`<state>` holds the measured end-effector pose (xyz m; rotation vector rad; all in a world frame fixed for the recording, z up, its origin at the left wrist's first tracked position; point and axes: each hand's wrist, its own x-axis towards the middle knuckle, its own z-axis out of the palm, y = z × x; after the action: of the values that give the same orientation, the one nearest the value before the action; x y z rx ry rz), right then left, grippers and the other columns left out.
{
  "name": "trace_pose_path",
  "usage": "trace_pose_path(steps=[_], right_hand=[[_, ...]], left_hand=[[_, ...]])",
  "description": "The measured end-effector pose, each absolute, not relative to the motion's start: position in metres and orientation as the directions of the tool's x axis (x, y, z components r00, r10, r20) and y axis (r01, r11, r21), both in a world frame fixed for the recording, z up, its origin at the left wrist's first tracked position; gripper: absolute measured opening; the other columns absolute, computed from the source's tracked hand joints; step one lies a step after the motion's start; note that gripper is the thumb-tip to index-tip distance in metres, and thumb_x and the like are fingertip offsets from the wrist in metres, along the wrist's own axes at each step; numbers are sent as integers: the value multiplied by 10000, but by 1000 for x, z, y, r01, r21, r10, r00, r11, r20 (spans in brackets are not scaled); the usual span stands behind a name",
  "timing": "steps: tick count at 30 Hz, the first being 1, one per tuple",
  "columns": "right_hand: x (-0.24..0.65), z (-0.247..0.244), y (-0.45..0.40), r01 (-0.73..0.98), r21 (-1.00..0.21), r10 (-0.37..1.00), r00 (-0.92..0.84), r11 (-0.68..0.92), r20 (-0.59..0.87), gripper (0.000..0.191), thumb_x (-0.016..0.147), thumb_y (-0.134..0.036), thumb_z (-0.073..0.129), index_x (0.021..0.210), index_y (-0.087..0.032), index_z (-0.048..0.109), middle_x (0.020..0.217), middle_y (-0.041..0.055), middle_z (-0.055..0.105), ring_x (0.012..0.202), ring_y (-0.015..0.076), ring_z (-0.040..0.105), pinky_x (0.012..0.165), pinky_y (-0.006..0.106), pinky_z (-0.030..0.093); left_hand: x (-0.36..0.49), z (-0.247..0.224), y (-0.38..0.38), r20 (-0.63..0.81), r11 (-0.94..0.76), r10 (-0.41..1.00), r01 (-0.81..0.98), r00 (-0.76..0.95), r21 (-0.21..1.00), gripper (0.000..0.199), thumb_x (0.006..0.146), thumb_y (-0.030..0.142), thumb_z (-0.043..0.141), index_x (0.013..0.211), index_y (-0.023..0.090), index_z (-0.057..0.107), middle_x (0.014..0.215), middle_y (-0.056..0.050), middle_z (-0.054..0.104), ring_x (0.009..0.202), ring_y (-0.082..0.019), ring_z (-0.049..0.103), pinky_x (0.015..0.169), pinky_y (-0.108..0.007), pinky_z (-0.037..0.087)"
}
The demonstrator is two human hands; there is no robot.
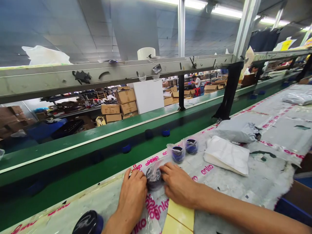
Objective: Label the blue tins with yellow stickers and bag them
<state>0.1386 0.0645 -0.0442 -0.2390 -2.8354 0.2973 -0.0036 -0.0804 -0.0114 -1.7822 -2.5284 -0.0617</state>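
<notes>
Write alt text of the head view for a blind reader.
The left hand and right hand hold a dark round item in clear plastic on a bench covered with pink-printed plastic sheeting. Two similar bagged items stand nearby; cardboard boxes are stacked beyond a green bench edge.

Fluorescent tube lights (pixel 226 11) run along a grey panelled ceiling (pixel 73 29), held above a long green-sided workbench (pixel 73 165) by white steel posts (pixel 245 29). Beyond its pale metal rail (pixel 97 76), stacked cardboard cartons (pixel 125 100) stand beside a white board (pixel 148 96), with cluttered metal shelving (pixel 73 109) farther left.
</notes>
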Motion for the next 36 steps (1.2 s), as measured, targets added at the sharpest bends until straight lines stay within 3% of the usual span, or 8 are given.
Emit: trace_pose_path(steps=[4,8,12,16,21,29,33,36], right_hand=[[133,-49,70,102,-224,163,-948,969,274,229,858,-293,650,958,-99,720,1243,159,656,1140,313,553,984,434,474],[126,-44,79,152,-240,221,-931,959,292,359,826,-316,718,1090,-78,667,1172,155,660,1106,298,578,923,388,490],[123,-36,85,244,-244,304,-918,939,255,166,969,-262,575,995,-130,673,1063,116,697,992,244,636,789,322,464],[123,-19,92,334,-300,422,-853,894,307,245,1024,-276,481,903,-158,658,929,74,707,807,181,655,678,288,398],[125,13,97,488,-305,575,-712,818,403,224,950,-235,506,851,-160,692,905,89,739,818,221,694,689,307,410],[202,36,145,549,-477,726,-470,686,503,256,955,-205,513,1121,-216,707,1057,23,774,968,176,708,829,274,478],[259,9,164,783,-182,767,-486,595,418,264,982,-360,582,1119,-163,689,1111,113,724,1025,264,671,822,344,504],[273,-15,168,822,-37,795,-537,569,283,212,950,-295,625,1048,-125,706,1153,193,686,1081,336,627,761,369,517]], left_hand=[[-7,-12,-81,71,301,950,951,-305,66,217,865,81,484,835,153,687,1023,-103,708,1092,-277,613,1135,-478,291],[-8,-5,-75,115,371,912,912,-394,177,179,871,173,481,751,198,611,845,-53,692,874,-231,620,859,-362,409],[-12,6,-61,84,469,856,835,-509,288,192,855,208,445,715,226,575,690,-5,677,669,-188,589,621,-297,315],[-20,19,-50,65,525,815,782,-575,336,216,867,265,421,690,233,540,652,12,665,647,-176,577,608,-286,293],[-24,28,-34,63,529,808,769,-585,360,254,870,359,394,688,243,528,683,9,645,691,-191,580,624,-289,316],[-15,22,-7,-28,510,836,759,-548,405,394,912,503,291,721,261,536,700,8,633,719,-224,616,642,-291,379],[-5,34,-11,37,497,822,747,-569,442,484,906,651,307,768,273,575,640,10,618,666,-243,623,643,-311,401],[2,45,-17,60,535,760,676,-647,507,523,862,735,352,894,285,617,680,8,662,681,-260,650,674,-323,428]])
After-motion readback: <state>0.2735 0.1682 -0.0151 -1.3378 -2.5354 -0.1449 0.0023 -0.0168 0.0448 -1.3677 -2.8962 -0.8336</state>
